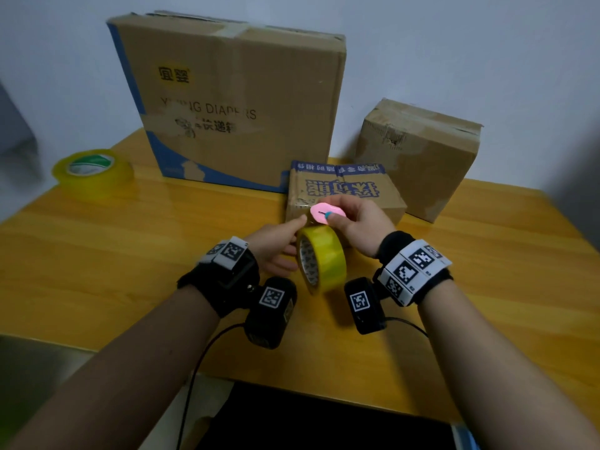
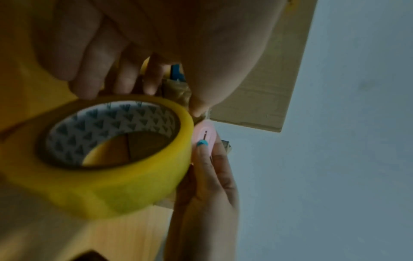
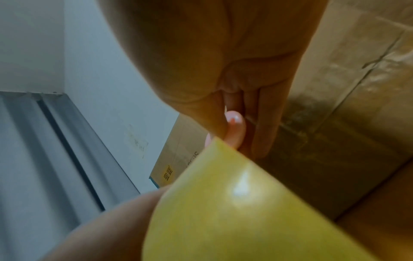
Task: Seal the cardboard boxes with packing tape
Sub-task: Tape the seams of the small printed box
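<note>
A yellow packing tape roll (image 1: 328, 264) (image 2: 134, 185) stands on edge just in front of a small cardboard box with blue print (image 1: 344, 190). My left hand (image 1: 293, 237) (image 2: 143, 88) holds the roll, fingers on its rim and thumb reaching to a short tape strand (image 2: 178, 91) that runs to the box's near edge. My right hand (image 1: 339, 219) (image 2: 208, 176) pinches a small pink cutter (image 1: 321, 214) (image 2: 205, 134) (image 3: 234, 128) right above the roll, thumb on its slider. The roll (image 3: 245, 211) hides the cutter's tip in the right wrist view.
A large diaper box (image 1: 233, 102) stands upright at the back of the wooden table (image 1: 130, 254). A medium cardboard box (image 1: 418, 157) sits at the back right. A second tape roll (image 1: 92, 172) lies flat at the far left. Cables hang off the table's near edge.
</note>
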